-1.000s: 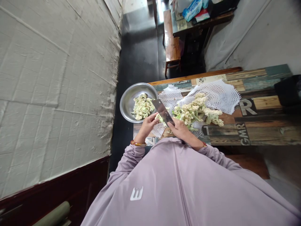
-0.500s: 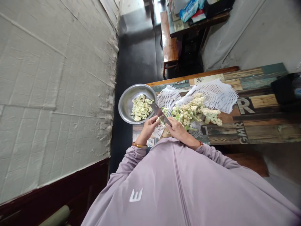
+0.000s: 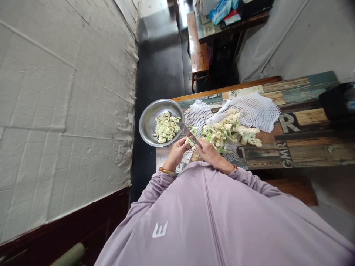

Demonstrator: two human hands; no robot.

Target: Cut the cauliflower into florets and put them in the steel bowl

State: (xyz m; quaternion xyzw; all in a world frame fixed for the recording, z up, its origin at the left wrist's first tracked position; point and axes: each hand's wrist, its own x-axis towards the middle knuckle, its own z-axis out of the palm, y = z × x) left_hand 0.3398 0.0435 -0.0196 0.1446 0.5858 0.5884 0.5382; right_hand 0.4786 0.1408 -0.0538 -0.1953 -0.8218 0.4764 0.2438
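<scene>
My left hand [image 3: 177,150] pinches a small cauliflower floret [image 3: 190,141] at the near left corner of the table. My right hand [image 3: 210,152] is closed round the handle of a cleaver [image 3: 188,132], whose blade lies across the floret and points toward the bowl. A steel bowl [image 3: 148,119] with cut florets in it sits past the table's left end, just beyond my hands. To the right of my hands lies a pile of uncut cauliflower [image 3: 227,130] on white foam netting [image 3: 257,111].
The patterned wooden table [image 3: 302,147] runs off to the right, with a black object [image 3: 337,105] at its far right. A tiled wall [image 3: 63,111] stands to the left. Beyond are a dark floor, a wooden bench [image 3: 197,51] and another table [image 3: 230,22] carrying packages.
The cleaver blade has tilted down from raised to lying low across the floret. Both hands have shifted slightly, and the view has drifted a little.
</scene>
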